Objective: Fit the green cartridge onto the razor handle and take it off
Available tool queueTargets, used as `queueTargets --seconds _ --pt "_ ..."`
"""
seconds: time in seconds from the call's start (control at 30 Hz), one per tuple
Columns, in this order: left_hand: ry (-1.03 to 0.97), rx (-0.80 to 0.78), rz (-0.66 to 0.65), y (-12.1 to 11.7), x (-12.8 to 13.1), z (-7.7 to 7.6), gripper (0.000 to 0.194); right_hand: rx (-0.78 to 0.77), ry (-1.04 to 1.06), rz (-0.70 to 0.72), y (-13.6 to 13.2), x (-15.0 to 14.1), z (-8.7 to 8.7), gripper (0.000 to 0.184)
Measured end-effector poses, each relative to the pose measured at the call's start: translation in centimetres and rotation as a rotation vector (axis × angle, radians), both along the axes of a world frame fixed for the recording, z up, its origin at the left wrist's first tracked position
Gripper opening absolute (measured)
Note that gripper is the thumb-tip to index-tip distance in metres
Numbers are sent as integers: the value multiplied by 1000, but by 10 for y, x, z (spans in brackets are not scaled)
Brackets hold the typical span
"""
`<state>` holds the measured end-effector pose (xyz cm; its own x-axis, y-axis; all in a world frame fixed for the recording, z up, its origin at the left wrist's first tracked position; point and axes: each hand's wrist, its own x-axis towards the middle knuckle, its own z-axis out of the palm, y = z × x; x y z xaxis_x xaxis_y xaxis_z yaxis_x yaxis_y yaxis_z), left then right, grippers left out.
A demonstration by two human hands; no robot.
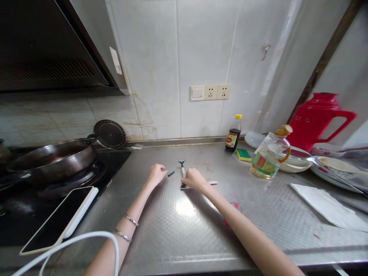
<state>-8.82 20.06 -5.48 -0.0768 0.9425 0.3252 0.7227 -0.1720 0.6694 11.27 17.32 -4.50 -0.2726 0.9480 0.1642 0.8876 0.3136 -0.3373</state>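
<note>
In the head view, the left hand (156, 174) is low above the counter (172, 237). Its thumb and forefinger are a little apart at the tips, and a small dark green piece (171, 173) lies just beside them; I cannot tell whether they touch it.

The right hand (196, 178) is to the right of it, with its fingers bent closely together at the lower end of a razor (182, 168). Whether they grip the handle or only touch it, I cannot tell. The razor is between the 2 hands, and its head points toward the wall. Under the right hand, 1 pale stick (212, 183) lies crosswise, partly hidden.

On the left side there are a phone (59, 220) and a pan (54, 155) on the stove. To the right, near the wall, stand a sauce bottle (232, 138), 1 green and yellow sponge (243, 155), a glass jug (267, 161) and a red thermos (313, 120).
</note>
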Motion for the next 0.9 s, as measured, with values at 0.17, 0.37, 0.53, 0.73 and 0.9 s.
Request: queueTargets --seconds 0.17,0.37,0.53,0.73,0.9 --pt "203 -149 -29 -4 2 1 21 -17 -79 -22 0 0 -3 25" --pt "373 -204 -58 -10 9 7 20 -64 -88 -36 -1 -1 -1 28" --pt "379 -201 -66 -9 10 4 16 -58 -86 -19 -1 -1 -2 32" --pt "375 -181 -58 -8 9 1 14 -41 -79 -31 -1 0 -1 37" --pt "388 -194 -67 -8 11 2 14 0 18 -51 3 15 9 45"
